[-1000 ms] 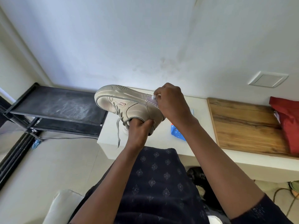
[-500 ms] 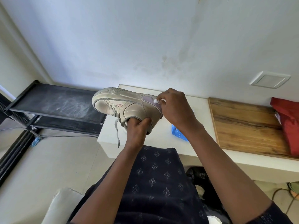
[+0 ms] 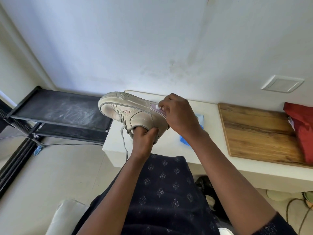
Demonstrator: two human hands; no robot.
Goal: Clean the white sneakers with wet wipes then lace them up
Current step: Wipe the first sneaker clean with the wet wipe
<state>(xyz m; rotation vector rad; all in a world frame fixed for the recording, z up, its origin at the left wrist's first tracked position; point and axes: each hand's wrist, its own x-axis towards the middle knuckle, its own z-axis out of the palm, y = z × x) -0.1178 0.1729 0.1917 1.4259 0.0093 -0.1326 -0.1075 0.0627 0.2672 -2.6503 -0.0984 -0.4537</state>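
Observation:
A dirty white sneaker [image 3: 132,114] is held in the air on its side, sole turned up and away, toe to the left. My left hand [image 3: 144,139] grips it at the opening, fingers inside the collar. A grey lace [image 3: 124,143] hangs loose below it. My right hand [image 3: 177,116] pinches a small wad of white wet wipe [image 3: 158,106] and presses it against the pinkish heel patch. Most of the wipe is hidden by the fingers.
A white bench [image 3: 169,146] runs below the shoe, with a blue wipes packet [image 3: 199,121] behind my right wrist. On the right lie a wooden board [image 3: 254,131] and a red cloth [image 3: 303,129]. A black shoe rack [image 3: 59,114] stands on the left.
The shoe has been tipped a little lower and to the left. My right hand with the wipe has shifted slightly along the heel patch. The left hand keeps its hold.

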